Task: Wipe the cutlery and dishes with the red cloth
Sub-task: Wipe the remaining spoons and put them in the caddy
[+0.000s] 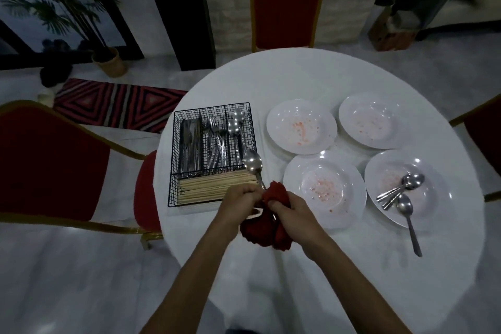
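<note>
Red cloth (271, 228) was bunched between both hands over the near edge of the round white table (298, 76). A steel spoon (253, 163) rose out of it. Its long axis ran from the cloth up and slightly left, and its bowl pointed away from the person, over the near right corner of the wire basket (214, 106). The lower handle was hidden in the folds. The left hand (238, 199) had its fingers curled tight at the handle where it entered the cloth. The right hand (288, 210) gripped the cloth wrapped round the handle, with the rest hanging below the wrists.

The basket lay just left of the hands and held knives (189, 141), forks (217, 141), clean spoons (235, 127) and a front row of chopsticks (217, 184). Four white plates (301, 126) with reddish smears lay to the right. The near right plate (439, 184) carried three more spoons (404, 205), bowls up, one handle pointing past the rim towards the person.
</note>
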Motion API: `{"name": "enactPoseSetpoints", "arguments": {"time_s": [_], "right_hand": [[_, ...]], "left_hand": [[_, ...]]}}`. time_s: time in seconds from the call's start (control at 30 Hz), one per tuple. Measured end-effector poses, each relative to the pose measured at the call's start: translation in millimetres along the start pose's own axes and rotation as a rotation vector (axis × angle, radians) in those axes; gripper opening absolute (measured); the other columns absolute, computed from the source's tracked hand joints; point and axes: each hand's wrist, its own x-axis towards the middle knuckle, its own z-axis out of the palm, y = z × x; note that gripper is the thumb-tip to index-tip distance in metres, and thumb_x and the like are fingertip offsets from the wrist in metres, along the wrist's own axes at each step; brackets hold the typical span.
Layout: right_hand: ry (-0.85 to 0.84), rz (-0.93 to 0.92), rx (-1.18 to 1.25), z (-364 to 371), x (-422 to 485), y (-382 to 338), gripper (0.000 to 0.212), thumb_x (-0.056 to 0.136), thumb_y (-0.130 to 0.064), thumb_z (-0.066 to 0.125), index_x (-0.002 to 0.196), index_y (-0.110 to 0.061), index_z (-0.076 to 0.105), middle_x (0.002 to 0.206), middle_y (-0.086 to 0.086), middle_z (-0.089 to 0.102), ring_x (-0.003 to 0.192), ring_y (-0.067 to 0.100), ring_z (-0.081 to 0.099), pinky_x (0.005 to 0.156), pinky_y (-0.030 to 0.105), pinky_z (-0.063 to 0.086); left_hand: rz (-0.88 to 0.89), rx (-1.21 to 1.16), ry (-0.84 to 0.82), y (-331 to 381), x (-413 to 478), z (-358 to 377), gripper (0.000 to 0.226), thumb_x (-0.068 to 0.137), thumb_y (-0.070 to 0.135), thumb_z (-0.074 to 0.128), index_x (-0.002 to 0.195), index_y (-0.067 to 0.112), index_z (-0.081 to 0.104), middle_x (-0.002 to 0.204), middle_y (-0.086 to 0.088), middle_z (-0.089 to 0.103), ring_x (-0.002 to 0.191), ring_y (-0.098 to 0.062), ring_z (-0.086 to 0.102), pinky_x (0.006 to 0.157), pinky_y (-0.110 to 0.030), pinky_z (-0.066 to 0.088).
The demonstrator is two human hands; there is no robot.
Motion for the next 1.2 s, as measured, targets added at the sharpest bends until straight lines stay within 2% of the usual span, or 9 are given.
{"name": "enactPoseSetpoints", "arguments": {"time_s": [0.17, 0.3, 0.37, 0.47, 0.6, 0.7, 0.9, 1.07, 1.2], "right_hand": [[0.070, 0.056, 0.090, -0.9, 10.9, -0.3, 0.014, 0.095, -0.015, 0.060, 0.104, -0.017, 0.070, 0.099, 0.003, 0.078, 0.093, 0.018, 0.073, 0.085, 0.031, 0.058], [0.210, 0.124, 0.147, -21.9, 10.6, 13.4, 0.016, 0.096, -0.018, 0.060, 0.110, -0.018, 0.068, 0.101, 0.003, 0.075, 0.090, 0.015, 0.071, 0.072, 0.026, 0.055], [0.270, 0.169, 0.195, -33.2, 6.6, 21.9, 0.014, 0.097, -0.018, 0.060, 0.108, -0.018, 0.068, 0.102, 0.006, 0.074, 0.091, 0.019, 0.071, 0.076, 0.034, 0.059], [0.318, 0.214, 0.227, -45.3, 1.0, 34.6, 0.012, 0.097, -0.018, 0.060, 0.105, -0.017, 0.069, 0.101, 0.008, 0.074, 0.093, 0.022, 0.071, 0.080, 0.037, 0.060], [0.336, 0.234, 0.287, -55.2, -4.9, 46.5, 0.013, 0.097, -0.016, 0.060, 0.106, -0.015, 0.071, 0.101, 0.007, 0.077, 0.094, 0.024, 0.074, 0.078, 0.032, 0.060], [0.336, 0.236, 0.319, -60.8, -10.4, 48.4, 0.013, 0.097, -0.013, 0.060, 0.104, -0.016, 0.072, 0.093, 0.000, 0.078, 0.089, 0.018, 0.074, 0.074, 0.027, 0.058], [0.318, 0.239, 0.340, -86.4, -22.7, 62.7, 0.016, 0.096, -0.014, 0.060, 0.106, -0.011, 0.073, 0.099, 0.006, 0.079, 0.097, 0.025, 0.075, 0.095, 0.042, 0.058], [0.300, 0.218, 0.425, -124.7, -34.3, 82.6, 0.019, 0.098, -0.015, 0.059, 0.109, -0.011, 0.073, 0.100, 0.007, 0.079, 0.098, 0.025, 0.075, 0.094, 0.041, 0.059], [0.299, 0.238, 0.525, -164.0, -45.3, 102.4, 0.021, 0.099, -0.017, 0.059, 0.112, -0.010, 0.074, 0.106, 0.009, 0.078, 0.101, 0.026, 0.075, 0.089, 0.041, 0.060]], "left_hand": [[0.000, 0.042, 0.130, 29.3, 69.6, -23.3, 0.025, 0.098, 0.005, 0.058, 0.076, 0.007, 0.069, 0.063, 0.000, 0.073, 0.069, -0.017, 0.071, 0.060, -0.025, 0.051], [0.004, 0.210, 0.247, 34.7, 131.7, -41.2, 0.030, 0.096, 0.005, 0.059, 0.069, 0.008, 0.072, 0.080, -0.014, 0.077, 0.083, -0.031, 0.076, 0.066, -0.031, 0.058], [0.037, 0.374, 0.320, 35.8, 149.8, -43.7, 0.027, 0.096, 0.010, 0.060, 0.072, 0.010, 0.072, 0.083, -0.012, 0.076, 0.076, -0.027, 0.074, 0.064, -0.025, 0.056], [0.130, 0.608, 0.343, 42.9, 161.5, -42.0, 0.028, 0.099, 0.014, 0.058, 0.075, 0.011, 0.072, 0.078, -0.008, 0.070, 0.059, -0.014, 0.061, 0.045, -0.020, 0.047], [0.154, 0.841, 0.317, 48.1, 162.3, -32.3, 0.015, 0.092, 0.012, 0.060, 0.098, 0.005, 0.071, 0.093, -0.009, 0.067, 0.089, -0.032, 0.066, 0.073, -0.035, 0.052], [0.162, 0.845, 0.274, 43.1, 152.8, -22.6, 0.016, 0.086, 0.008, 0.058, 0.096, 0.001, 0.067, 0.092, -0.013, 0.068, 0.092, -0.035, 0.067, 0.074, -0.038, 0.052], [0.294, 0.822, 0.360, 24.6, 119.2, 11.9, 0.021, 0.089, 0.012, 0.060, 0.106, 0.015, 0.072, 0.106, -0.006, 0.073, 0.106, -0.031, 0.065, 0.105, -0.053, 0.044], [0.478, 0.740, 0.335, 4.4, 79.6, 60.8, 0.023, 0.088, 0.013, 0.063, 0.108, 0.015, 0.073, 0.109, -0.004, 0.072, 0.103, -0.024, 0.067, 0.098, -0.046, 0.048], [0.486, 0.770, 0.092, -8.7, 42.2, 121.7, 0.020, 0.094, 0.011, 0.060, 0.108, 0.016, 0.073, 0.107, 0.003, 0.070, 0.090, -0.009, 0.062, 0.082, -0.021, 0.042]]}}
